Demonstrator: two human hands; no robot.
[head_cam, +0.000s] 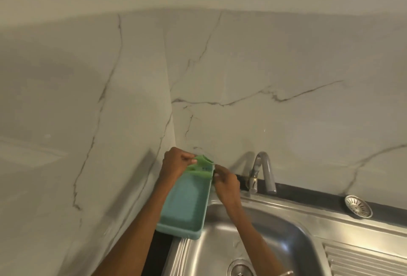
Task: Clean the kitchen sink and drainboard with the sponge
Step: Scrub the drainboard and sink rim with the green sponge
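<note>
Both forearms are bare from the bottom edge of the view up to the hands, with no sleeves showing. The left hand (174,163) wears no ring or band that can be seen. A thin, pale bangle (284,273) circles the right arm at the lower edge. The right hand (225,184) is likewise unadorned. Fingernails are short.

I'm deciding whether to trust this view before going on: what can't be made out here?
- Green sponge: bunched between left hand and right hand; its shape and the right fingertips' contact are unclear, blurred.
- Sink: basin and drain cut off by the bottom edge.
- Drainboard: mostly out of frame at the right and bottom.
- Teal tray: its far end is hidden by the hands.
</note>
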